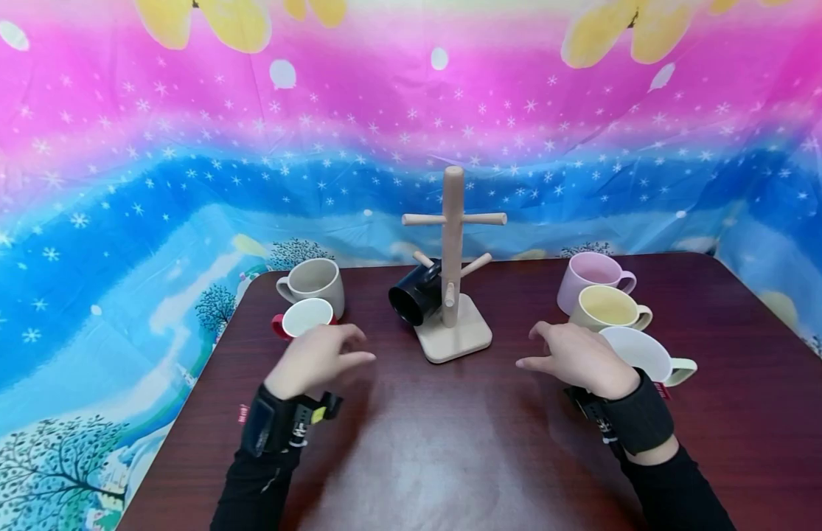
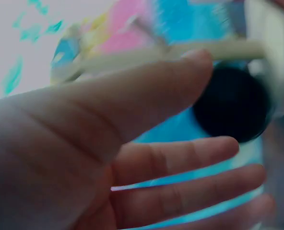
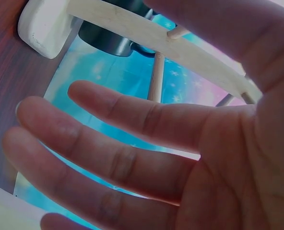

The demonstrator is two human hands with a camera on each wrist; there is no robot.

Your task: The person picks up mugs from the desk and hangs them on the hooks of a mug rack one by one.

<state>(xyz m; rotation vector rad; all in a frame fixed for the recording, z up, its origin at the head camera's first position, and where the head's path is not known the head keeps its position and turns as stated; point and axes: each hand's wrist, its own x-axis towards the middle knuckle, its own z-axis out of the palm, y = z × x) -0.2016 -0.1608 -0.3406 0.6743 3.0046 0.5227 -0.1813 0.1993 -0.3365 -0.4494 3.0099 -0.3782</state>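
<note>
Black fabric sleeves [image 1: 254,494] with dark wrist straps [image 1: 639,413] lie nearest, over a glossy red-brown table [image 1: 411,450]. At left, a round grey mug [image 1: 324,284] stands behind a small red mug [image 1: 307,316], white inside. The left hand [image 1: 314,359], fingers spread apart, is just beside that red mug. Mid-table, a black cylindrical mug [image 1: 424,296] hangs tilted among the lower pegs of a pale wooden stand [image 1: 453,243]. The right hand [image 1: 583,358], fingers also spread, is near three mugs: pink [image 1: 573,286], pale yellow [image 1: 606,306], and white [image 1: 639,350] with a light-green handle.
</note>
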